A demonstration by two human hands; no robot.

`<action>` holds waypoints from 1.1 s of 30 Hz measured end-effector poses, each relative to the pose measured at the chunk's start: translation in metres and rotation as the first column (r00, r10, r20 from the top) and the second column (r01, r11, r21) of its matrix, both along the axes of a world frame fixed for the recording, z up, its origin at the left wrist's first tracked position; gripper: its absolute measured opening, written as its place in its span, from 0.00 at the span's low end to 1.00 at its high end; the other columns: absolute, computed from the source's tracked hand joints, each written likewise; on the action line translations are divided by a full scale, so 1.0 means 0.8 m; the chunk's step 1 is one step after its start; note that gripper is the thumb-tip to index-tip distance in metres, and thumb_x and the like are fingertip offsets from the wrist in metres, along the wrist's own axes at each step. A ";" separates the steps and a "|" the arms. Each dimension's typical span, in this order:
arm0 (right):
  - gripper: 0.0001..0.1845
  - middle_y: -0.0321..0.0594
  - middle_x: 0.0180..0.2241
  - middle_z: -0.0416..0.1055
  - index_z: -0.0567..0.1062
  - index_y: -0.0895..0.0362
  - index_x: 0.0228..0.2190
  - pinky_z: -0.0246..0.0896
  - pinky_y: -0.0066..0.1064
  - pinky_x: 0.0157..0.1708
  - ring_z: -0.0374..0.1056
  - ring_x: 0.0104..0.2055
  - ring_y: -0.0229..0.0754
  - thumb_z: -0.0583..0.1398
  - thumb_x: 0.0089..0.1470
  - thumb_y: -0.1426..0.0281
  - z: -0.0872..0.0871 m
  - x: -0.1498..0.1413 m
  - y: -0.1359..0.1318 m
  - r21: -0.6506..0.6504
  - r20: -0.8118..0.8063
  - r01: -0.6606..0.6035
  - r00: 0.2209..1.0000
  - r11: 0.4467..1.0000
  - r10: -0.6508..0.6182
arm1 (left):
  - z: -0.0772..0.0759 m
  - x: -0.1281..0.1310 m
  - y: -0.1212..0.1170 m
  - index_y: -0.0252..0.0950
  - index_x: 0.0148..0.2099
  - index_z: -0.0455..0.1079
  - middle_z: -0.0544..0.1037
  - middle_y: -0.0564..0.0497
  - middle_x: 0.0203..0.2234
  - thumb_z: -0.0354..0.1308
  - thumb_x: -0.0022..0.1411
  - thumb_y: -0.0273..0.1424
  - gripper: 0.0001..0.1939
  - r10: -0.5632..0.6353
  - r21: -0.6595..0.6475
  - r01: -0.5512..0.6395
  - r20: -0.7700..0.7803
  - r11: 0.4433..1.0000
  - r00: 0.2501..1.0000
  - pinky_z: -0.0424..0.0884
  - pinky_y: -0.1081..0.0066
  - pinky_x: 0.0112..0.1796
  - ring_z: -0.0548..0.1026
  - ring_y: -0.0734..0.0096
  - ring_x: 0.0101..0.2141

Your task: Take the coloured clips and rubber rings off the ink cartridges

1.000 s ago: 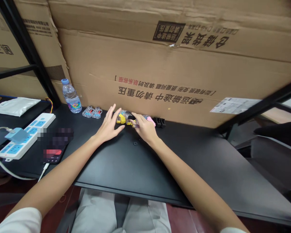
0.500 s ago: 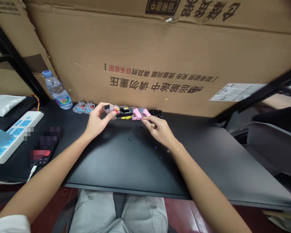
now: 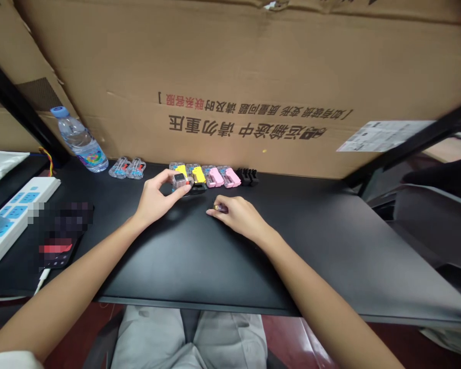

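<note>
My left hand (image 3: 156,197) pinches a small clear plastic case (image 3: 180,180) with a black and red part, held just above the black desk (image 3: 200,256). My right hand (image 3: 236,215) rests on the desk with fingers curled over a tiny purple-and-gold piece (image 3: 219,208). Behind both hands runs a row of small cases against the cardboard: yellow cases (image 3: 194,173), pink cases (image 3: 223,177) and a black ridged block (image 3: 248,176). A dark flat piece (image 3: 198,188) lies just right of the held case.
A large cardboard box (image 3: 253,87) walls off the back of the desk. A water bottle (image 3: 80,141) and two clear cases (image 3: 127,168) stand at back left. A white power strip (image 3: 11,215) and a phone (image 3: 59,241) lie at left. A black frame bar (image 3: 411,143) crosses right.
My left hand lifted the clear case out of the row and drew it nearer. My right hand left the pink cases and came down onto the desk, closing over a small piece.
</note>
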State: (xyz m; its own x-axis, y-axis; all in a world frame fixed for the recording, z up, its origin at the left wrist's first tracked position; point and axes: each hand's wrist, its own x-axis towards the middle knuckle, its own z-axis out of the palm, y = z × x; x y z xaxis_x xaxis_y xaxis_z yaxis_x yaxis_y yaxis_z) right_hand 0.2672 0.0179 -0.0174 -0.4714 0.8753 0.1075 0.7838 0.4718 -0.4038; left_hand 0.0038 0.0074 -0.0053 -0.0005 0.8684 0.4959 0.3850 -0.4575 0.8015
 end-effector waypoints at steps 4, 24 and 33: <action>0.16 0.38 0.29 0.79 0.75 0.51 0.28 0.52 0.31 0.29 0.71 0.28 0.43 0.66 0.63 0.55 0.003 0.024 0.018 0.030 -0.010 0.120 0.993 0.992 -0.120 | 0.001 0.002 -0.004 0.38 0.45 0.78 0.86 0.49 0.37 0.71 0.63 0.42 0.15 0.019 0.042 -0.017 -0.057 0.999 0.998 0.76 0.65 0.44 0.82 0.64 0.37; 0.16 0.38 0.32 0.81 0.83 0.54 0.48 0.62 0.31 0.35 0.76 0.32 0.43 0.70 0.63 0.58 0.014 -0.002 -0.011 -0.006 -0.207 -0.207 0.957 0.978 0.202 | -0.003 0.005 -0.008 0.37 0.41 0.72 0.85 0.48 0.44 0.74 0.59 0.39 0.16 -0.399 -0.171 0.371 -0.178 0.913 0.900 0.75 0.67 0.45 0.82 0.64 0.42; 0.20 0.46 0.41 0.81 0.82 0.55 0.44 0.69 0.37 0.43 0.77 0.41 0.47 0.55 0.75 0.56 0.034 0.006 -0.007 0.278 -0.522 -0.010 0.838 0.961 0.160 | -0.005 0.005 -0.009 0.38 0.39 0.66 0.87 0.44 0.45 0.77 0.57 0.39 0.22 -0.542 -0.340 0.509 -0.005 0.791 0.840 0.77 0.65 0.47 0.86 0.60 0.44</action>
